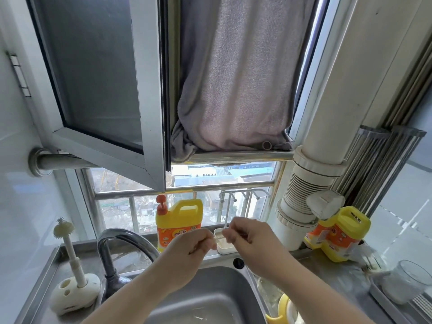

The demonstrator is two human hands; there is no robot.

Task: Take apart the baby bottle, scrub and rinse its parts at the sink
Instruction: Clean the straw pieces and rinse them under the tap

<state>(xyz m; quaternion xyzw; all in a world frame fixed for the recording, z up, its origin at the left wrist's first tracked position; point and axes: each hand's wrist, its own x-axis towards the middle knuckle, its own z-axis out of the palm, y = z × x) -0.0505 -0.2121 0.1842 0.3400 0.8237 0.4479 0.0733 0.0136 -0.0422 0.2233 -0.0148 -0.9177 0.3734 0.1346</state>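
While both hands are raised over the sink (210, 298), the left hand (189, 250) and right hand (251, 239) each pinch one end of a small clear bottle part (218, 237), likely a straw or valve piece; too small and blurred to say which. Both grips are narrow, fingertips closed on the part, which spans the gap between them, just in front of the white dish (225, 247) on the far ledge.

Judgement: the piece is light, thin, probably soft and slippery when wet. Hold it at the ends with fingertip pads, pull gently and don't twist hard, since it could tear or drop down the drain.

Bottle brush (67, 244) stands in its holder on the left counter, well apart. Detergent jug (178, 220) sits beyond the faucet (121, 244). Glass jar (405, 282) is at far right.
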